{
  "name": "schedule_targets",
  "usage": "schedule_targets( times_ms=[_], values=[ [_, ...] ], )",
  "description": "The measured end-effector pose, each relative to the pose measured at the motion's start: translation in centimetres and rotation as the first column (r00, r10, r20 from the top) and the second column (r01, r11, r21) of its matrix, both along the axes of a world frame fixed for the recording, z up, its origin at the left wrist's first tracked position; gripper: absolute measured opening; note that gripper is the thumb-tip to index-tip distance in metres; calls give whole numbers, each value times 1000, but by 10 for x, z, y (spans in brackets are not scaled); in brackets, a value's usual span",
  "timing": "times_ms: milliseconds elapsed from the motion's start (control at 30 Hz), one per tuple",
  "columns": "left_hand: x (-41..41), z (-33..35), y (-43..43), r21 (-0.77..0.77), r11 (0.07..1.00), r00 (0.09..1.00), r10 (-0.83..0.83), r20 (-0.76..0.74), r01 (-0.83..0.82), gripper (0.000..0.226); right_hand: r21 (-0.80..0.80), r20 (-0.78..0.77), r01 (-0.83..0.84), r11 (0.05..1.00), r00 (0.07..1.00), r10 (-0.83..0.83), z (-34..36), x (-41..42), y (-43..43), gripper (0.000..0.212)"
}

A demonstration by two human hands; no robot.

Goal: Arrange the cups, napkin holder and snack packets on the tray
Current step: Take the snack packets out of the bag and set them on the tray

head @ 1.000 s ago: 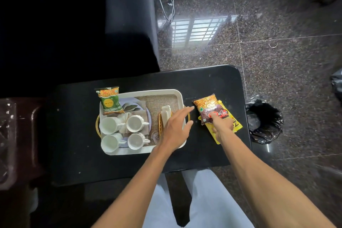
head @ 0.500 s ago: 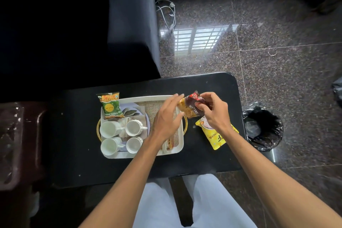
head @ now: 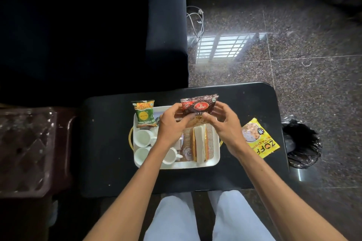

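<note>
A white tray lies on the black table. Both hands hold a red-and-brown snack packet upright above the tray's far edge: my left hand pinches its lower left, my right hand its lower right. A green packet leans at the tray's far left corner. White cups stand in the tray's left half, partly hidden by my left arm. The napkin holder with white napkins stands in the right half. A yellow packet lies on the table right of the tray.
A black bin bag sits on the floor by the table's right edge. A dark sofa stands behind the table, and a brownish plastic stool stands to the left. A white cable lies on the granite floor.
My right hand lifted the red-and-brown packet off the yellow one and carried it left over the tray. My left hand rose from the tray and took hold of the packet too.
</note>
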State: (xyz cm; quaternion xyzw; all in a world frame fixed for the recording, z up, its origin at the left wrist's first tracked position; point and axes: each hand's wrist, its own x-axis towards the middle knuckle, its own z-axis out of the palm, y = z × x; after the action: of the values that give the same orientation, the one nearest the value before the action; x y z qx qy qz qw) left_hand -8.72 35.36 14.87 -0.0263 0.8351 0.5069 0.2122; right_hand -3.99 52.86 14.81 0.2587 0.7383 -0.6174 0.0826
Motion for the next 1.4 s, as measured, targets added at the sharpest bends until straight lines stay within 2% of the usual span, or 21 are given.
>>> schedule_targets(
  times_ms=[100,167,267,333,400,533,667,900,1033,1133,1233,1333,1400],
  values=[
    [-4,-10,-26,22,997,996,77,39,-78,34,-5,34,17,1000,999,-17,-12,-9,-36,39],
    [-5,-18,-39,44,977,975,206,88,-211,37,51,47,61,997,997,-63,-20,-19,-58,34],
    [-4,-33,-48,-5,912,906,409,109,-411,28,155,44,102,983,993,-110,-34,-34,-89,30],
    [-4,-46,-51,-33,879,866,475,155,-476,21,203,63,123,971,988,-138,-48,-43,-105,27],
    [-7,-59,-52,-13,889,863,448,233,-457,15,239,95,148,960,980,-175,-62,-49,-116,26],
    [-16,-79,-53,13,929,885,347,312,-369,39,304,127,191,933,963,-238,-85,-54,-125,24],
    [-28,-99,-51,41,925,867,337,367,-377,55,326,145,165,931,964,-222,-98,-54,-126,21],
    [-32,-127,-49,36,929,856,324,402,-368,55,310,252,25,950,962,-108,-124,-62,-124,22],
    [-32,-124,-54,46,906,839,370,400,-422,50,298,287,-8,955,954,-81,-127,-66,-124,25],
    [-27,-112,-56,61,872,832,441,338,-486,44,290,285,6,957,954,-92,-117,-62,-117,35],
    [-17,-95,-53,107,858,855,475,210,-503,42,345,229,8,939,969,-93,-98,-47,-98,45],
    [-5,-77,-34,159,932,944,311,107,-325,38,433,154,35,901,982,-112,-81,-20,-65,40],
    [4,-68,-12,129,983,991,125,37,-129,38,539,187,27,842,971,-151,-76,3,-36,45]
  ],
)
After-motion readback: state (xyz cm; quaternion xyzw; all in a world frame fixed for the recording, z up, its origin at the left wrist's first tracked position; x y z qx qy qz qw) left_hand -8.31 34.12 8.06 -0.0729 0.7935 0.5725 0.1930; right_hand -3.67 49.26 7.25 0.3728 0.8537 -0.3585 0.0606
